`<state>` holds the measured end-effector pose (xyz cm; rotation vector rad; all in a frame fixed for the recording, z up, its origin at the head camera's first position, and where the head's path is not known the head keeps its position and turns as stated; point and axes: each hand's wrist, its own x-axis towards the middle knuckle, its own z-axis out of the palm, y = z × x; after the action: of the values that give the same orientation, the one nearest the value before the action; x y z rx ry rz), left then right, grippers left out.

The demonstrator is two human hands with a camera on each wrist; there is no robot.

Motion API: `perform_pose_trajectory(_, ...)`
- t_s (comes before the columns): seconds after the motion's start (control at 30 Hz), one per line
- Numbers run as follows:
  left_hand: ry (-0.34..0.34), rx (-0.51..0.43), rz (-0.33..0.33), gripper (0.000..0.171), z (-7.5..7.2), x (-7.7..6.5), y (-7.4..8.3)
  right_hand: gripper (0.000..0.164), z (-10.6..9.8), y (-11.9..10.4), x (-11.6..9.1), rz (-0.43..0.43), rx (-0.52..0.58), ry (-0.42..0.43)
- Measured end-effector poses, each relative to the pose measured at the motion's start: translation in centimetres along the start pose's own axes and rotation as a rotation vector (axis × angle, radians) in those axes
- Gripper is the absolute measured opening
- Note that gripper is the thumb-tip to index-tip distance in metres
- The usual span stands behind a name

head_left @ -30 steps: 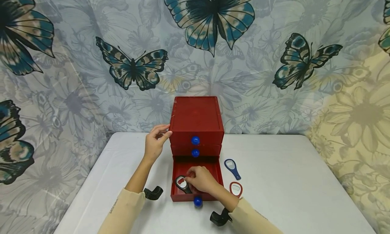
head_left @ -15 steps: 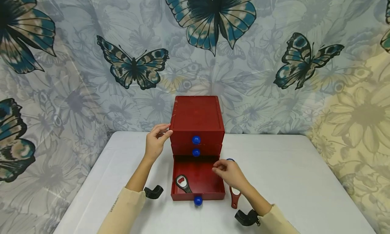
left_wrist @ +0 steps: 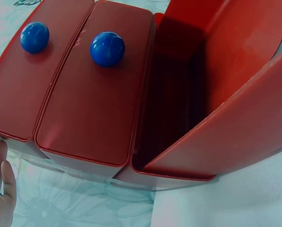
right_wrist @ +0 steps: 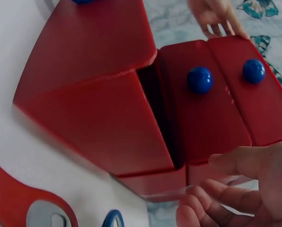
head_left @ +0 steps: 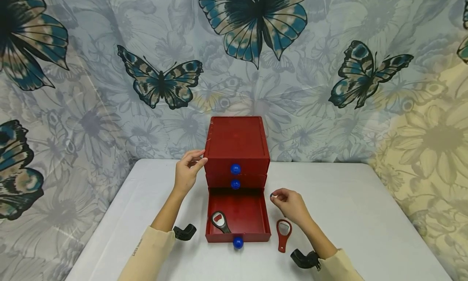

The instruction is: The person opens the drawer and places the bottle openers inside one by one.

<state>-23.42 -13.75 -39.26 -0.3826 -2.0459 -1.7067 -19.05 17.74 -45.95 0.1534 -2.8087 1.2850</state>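
A red drawer cabinet (head_left: 237, 139) stands on the white table, its bottom drawer (head_left: 246, 222) pulled out. Inside that drawer, at the left, lies a black bottle opener (head_left: 224, 226). My left hand (head_left: 185, 175) touches the cabinet's upper left side with extended fingertips. To the right of the drawer, my right hand (head_left: 291, 206) hovers over a blue bottle opener (right_wrist: 113, 213), mostly hidden in the head view. In the right wrist view its thumb and loosely bent fingers stand apart, with nothing between them. A red bottle opener (head_left: 282, 241) lies on the table nearer the front.
Blue ball knobs mark the drawer fronts, including the top knob (head_left: 235, 169) and the bottom knob (head_left: 238, 243). The upper two drawers are closed. Behind the table (head_left: 351, 216) hangs a butterfly-print cloth (head_left: 292, 122). A black camera (head_left: 305, 259) sits at my right wrist.
My right hand has left the black bottle opener in the drawer and moved right, out of the drawer, to the blue bottle opener. The left hand keeps its place on the cabinet.
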Motion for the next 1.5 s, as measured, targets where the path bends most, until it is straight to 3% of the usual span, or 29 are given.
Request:
perform_pose_trajectory(0.23, 0.013, -0.005, -0.004, 0.03, 0.1, 0.3, -2.0, 0.019, -0.1, 0.8, 0.3, 0.012, -0.053, 0.045)
perform_pose_trajectory(0.43, 0.027, -0.012, 0.033, 0.029, 0.1, 0.4, -3.5, 0.024, 0.0, 2.4, 0.7, 0.058, -0.111, 0.028)
perform_pose_trajectory(0.77, 0.027, -0.014, 0.025, 0.029, 0.2, 0.3, -3.4, 0.045, -0.9, 4.2, 2.2, 0.106, -0.285, -0.091)
perform_pose_trajectory(1.0, 0.016, 0.009, 0.032, 0.029, 0.2, 0.0, -1.5, 0.049, 0.5, 5.2, 1.7, 0.152, -0.311, -0.122)
perform_pose_trajectory(1.2, 0.027, -0.011, 0.065, 0.029, 0.2, 0.2, -3.3, 0.046, 1.1, 5.4, 1.6, 0.138, -0.345, -0.088)
perform_pose_trajectory(1.5, 0.026, -0.027, 0.073, 0.028, 0.2, 0.3, -3.6, 0.036, 1.5, 5.4, 1.4, 0.113, -0.39, -0.079)
